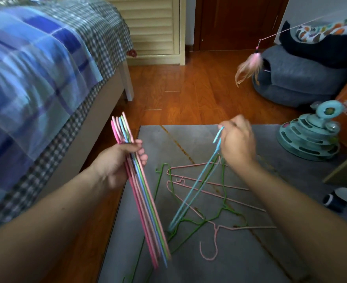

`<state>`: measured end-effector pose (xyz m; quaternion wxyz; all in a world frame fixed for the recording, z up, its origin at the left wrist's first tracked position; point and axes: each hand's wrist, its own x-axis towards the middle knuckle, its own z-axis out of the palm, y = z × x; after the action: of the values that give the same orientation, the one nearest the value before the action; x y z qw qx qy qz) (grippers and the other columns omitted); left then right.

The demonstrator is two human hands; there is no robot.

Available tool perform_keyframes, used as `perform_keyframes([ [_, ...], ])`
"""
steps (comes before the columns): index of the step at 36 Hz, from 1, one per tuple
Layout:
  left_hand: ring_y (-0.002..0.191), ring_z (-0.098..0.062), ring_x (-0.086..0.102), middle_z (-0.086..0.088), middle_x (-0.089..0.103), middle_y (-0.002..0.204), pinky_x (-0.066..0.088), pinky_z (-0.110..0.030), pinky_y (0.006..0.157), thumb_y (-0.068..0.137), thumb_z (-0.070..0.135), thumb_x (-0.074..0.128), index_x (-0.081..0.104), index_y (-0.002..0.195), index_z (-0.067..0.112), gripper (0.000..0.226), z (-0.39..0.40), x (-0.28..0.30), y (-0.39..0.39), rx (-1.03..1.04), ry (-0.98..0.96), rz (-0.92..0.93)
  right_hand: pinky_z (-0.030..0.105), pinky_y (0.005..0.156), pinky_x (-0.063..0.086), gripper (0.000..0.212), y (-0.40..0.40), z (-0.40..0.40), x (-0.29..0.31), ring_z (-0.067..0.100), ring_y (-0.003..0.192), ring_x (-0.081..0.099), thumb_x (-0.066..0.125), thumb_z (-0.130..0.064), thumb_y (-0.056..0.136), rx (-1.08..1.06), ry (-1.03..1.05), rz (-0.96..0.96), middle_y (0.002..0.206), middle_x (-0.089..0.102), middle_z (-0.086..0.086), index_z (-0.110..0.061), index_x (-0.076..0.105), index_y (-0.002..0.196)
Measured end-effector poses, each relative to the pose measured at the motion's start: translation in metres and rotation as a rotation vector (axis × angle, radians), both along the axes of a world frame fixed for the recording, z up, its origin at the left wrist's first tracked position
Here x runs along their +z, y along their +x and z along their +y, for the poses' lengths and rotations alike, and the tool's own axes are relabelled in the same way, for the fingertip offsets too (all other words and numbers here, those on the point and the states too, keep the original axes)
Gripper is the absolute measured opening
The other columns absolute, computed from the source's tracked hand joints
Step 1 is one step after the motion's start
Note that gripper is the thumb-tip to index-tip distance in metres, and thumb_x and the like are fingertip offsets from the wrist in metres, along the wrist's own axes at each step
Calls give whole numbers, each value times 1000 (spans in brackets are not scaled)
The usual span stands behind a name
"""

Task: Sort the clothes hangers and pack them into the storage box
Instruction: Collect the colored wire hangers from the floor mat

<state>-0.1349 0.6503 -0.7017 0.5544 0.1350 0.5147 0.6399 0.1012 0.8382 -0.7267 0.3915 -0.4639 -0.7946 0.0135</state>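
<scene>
Gathering is the step we are in: our left hand has its fingers curled round a bundle of hangers — pink, blue and green, stacked flat against one another and seen edge-on. Our right hand pinches the hook end of a blue hanger, lifted at a slant, its low corner down among the loose hangers on the grey mat. Those left are pink and green wire ones, crossed over each other; a green one looks caught near the blue hanger's lower corner. No storage box is plainly in view, so packing seems some way off. Next, we judge, the blue hanger must come free of the tangle without dragging the green one along — then turn flat to lie against the bundle, hook matching hooks. A cat toy tower stands at the mat's far right.
</scene>
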Motion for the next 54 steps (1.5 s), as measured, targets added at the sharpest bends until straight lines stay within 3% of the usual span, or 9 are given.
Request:
perform_keyframes([
  [11,93,-29,75,-20,74,104,64,-32,74,84,0,66,70,94,9,14,3,15,22,-167,-7,45,41,68,46,25,46,31,21,38,84,58,58,7,83,-141,126,-315,90,64,16,-6,69,101],
  [18,86,-29,76,-14,72,84,62,-39,80,79,1,66,73,101,8,24,0,13,35,-246,-94,40,42,69,50,23,61,24,17,40,87,60,57,5,84,-240,-5,-388,96,60,17,-7,70,98],
  [26,89,-23,70,-8,63,87,61,-32,78,89,9,62,62,92,14,5,8,-4,37,-332,-45,42,42,76,48,24,50,16,41,43,98,62,55,-26,99,-175,-230,-278,103,68,22,-9,72,100],
  [31,91,-29,68,-14,64,91,57,-37,77,94,1,62,62,101,6,9,18,-11,50,-278,-4,123,32,60,45,43,10,-6,52,31,68,65,62,-36,91,6,-505,-9,63,63,13,-7,52,60],
  [35,84,-30,70,-17,67,88,59,-41,72,96,-2,60,65,107,0,13,23,-10,72,-204,9,221,53,62,61,36,-22,-39,57,29,56,72,65,-25,93,254,-765,344,52,60,8,-14,52,61],
  [40,90,-43,72,-29,72,100,62,-51,81,95,1,64,70,108,1,15,25,-17,88,-94,-39,440,50,57,62,32,-46,-66,61,27,50,70,59,-22,97,398,-806,356,41,55,0,-12,56,66],
  [46,79,-27,68,-19,65,93,61,-38,72,96,-4,58,63,117,-3,21,13,-14,84,-278,33,254,51,61,62,27,-45,-70,55,33,56,70,55,-25,101,509,-986,466,72,63,18,-8,55,80],
  [50,69,-22,62,-14,60,84,57,-33,64,96,-2,60,60,113,0,17,13,-23,78,-274,-46,200,38,61,60,26,-35,-62,37,25,58,66,45,-25,106,660,-1228,644,75,57,10,-4,58,99],
  [54,69,-23,64,-17,58,85,56,-29,56,98,-2,54,58,102,0,5,10,-31,69,-223,-96,156,36,58,56,19,-14,-33,-19,18,56,57,50,-9,102,379,-1118,437,74,55,4,-13,59,86],
])
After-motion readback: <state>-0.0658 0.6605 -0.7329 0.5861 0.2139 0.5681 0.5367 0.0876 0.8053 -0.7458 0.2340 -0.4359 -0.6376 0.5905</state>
